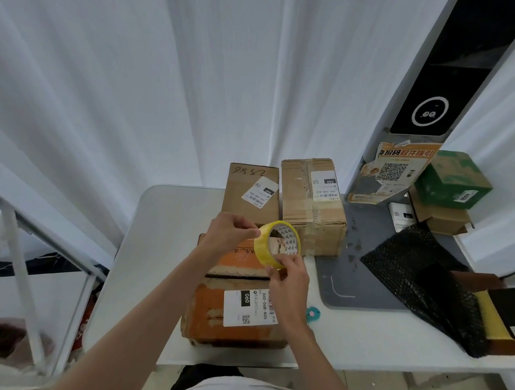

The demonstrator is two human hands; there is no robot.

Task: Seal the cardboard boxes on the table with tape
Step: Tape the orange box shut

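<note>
A yellow tape roll [276, 243] is held in the air above an orange cardboard box [207, 312] at the table's near edge. My left hand [230, 233] pinches the roll's left rim. My right hand [289, 279] grips its lower right side, fingers against the tape surface. The orange box carries a white shipping label, and a dark gap runs across its top between the flaps. Behind it stand two brown cardboard boxes, a plain brown box [250, 194] with handwritten numbers and a taped brown box [311, 206] to its right.
A grey scanner stand [367, 287] with a tall black pillar occupies the table's right side. Black bubble wrap [424, 273], a green box [452, 179] and dark flat items lie at the far right. A small teal disc [314, 313] sits beside the orange box. A white frame stands at left.
</note>
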